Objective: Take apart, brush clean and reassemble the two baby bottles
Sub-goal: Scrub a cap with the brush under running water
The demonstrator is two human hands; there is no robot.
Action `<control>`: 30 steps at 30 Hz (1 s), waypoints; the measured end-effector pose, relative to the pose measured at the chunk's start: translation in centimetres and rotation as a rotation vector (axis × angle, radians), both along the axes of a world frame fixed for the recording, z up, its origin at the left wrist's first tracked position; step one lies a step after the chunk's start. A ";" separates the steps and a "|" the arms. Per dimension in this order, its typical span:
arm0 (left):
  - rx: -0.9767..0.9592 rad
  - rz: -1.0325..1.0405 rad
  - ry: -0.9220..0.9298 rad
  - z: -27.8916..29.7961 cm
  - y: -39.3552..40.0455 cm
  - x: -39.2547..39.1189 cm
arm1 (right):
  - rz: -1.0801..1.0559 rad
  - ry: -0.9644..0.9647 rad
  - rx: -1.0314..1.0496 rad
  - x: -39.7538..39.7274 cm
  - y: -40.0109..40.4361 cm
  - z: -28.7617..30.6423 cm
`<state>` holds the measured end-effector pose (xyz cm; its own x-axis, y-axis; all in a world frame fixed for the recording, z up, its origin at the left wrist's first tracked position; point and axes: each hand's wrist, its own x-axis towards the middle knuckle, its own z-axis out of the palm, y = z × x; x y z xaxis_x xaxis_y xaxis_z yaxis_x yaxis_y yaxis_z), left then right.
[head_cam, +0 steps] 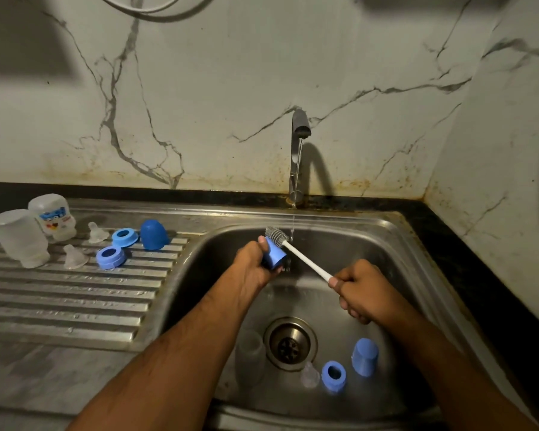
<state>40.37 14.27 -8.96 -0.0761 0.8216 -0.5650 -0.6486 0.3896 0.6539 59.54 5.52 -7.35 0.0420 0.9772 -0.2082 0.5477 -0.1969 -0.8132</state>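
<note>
Left hand (255,262), just left of frame centre, is wrapped tight around a blue plastic dome-shaped bottle cap (274,253), open end pointing lower right toward the other hand. Right hand (360,290) is fisted shut on the bottom end of a white-handled bottle brush with a grey bristle head (302,258). The handle runs on a diagonal from the right hand up and left, and the bristles sit just past the cap's upper edge, touching or nearly touching its outside, right beside the thin stream from the curved steel tap (297,144). So the brush's long axis lines up roughly along the cap, and my guess is the next bit is pulling the head back and poking it into the open mouth, with the right hand steering.

Lower in the stainless steel sink basin (395,269), near the drain, there's a second blue cap (364,357), a blue screw ring (333,375), a clear silicone teat (309,374) and what looks like a clear bottle body (249,356), hard to make out.

Over at the left of the frame, on the ribbed steel drainboard (75,303), two clear plastic bottles sit upside down (19,237), plus two teats, two more blue rings (111,257) and a darker blue cap (153,234). Those look washed; nothing's reassembled yet.
</note>
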 end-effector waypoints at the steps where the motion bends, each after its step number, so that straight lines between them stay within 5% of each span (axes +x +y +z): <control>1: -0.007 0.021 -0.006 0.1 0.2 -0.3 | 0.013 0.011 -0.025 0.2 0.0 0.1; 16: -0.021 0.061 0.083 0.2 0.9 -1.3 | 0.043 0.001 -0.089 1.0 -0.6 0.8; 30: 0.106 0.033 -0.043 -0.4 0.5 -1.4 | -0.012 -0.012 -0.087 1.1 -0.7 1.1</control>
